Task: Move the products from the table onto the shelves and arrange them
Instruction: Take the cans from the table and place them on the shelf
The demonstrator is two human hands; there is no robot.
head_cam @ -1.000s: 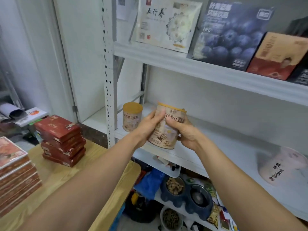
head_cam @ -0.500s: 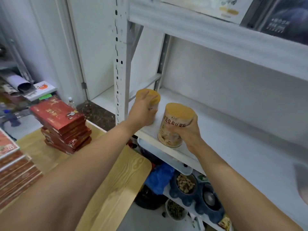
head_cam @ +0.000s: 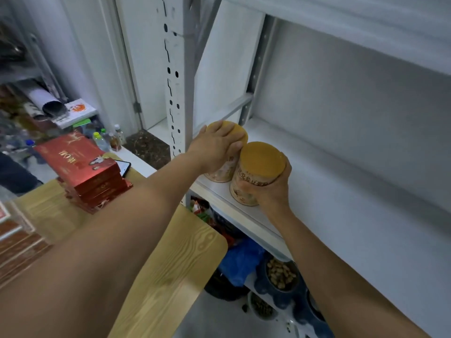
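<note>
Both canisters are on the white metal shelf (head_cam: 317,191), at its left front corner, right by the perforated white upright post (head_cam: 174,81).

- far canister (head_cam: 223,170): round beige printed cardboard tub, flat yellow lid. Stands upright next to the post.
- near canister (head_cam: 262,159): same type and same lid. Upright at the shelf's front edge, just right of and in front of the far one. They sit side by side; can't tell if they touch.
- left grip (head_cam: 217,145): comes down from above onto the far canister's lid. The palm covers most of the lid, the thumb is at the left rim, and the fingers bend over the right rim. It holds the tub by its top.
- right grip (head_cam: 271,191): wrapped round the near canister's body from the front right. The thumb lies across the printed face and the fingers curl round the right side under the lid.

Light wood-grain bench (head_cam: 170,264), lower left: a stack of red flat gift boxes (head_cam: 90,172) with a dark phone (head_cam: 123,167) beside it. More red boxes sit blurred at the far left edge.

On the shelf below: a blue plastic bag (head_cam: 241,262) and a dark blue bowl of brown pellets (head_cam: 280,274).
</note>
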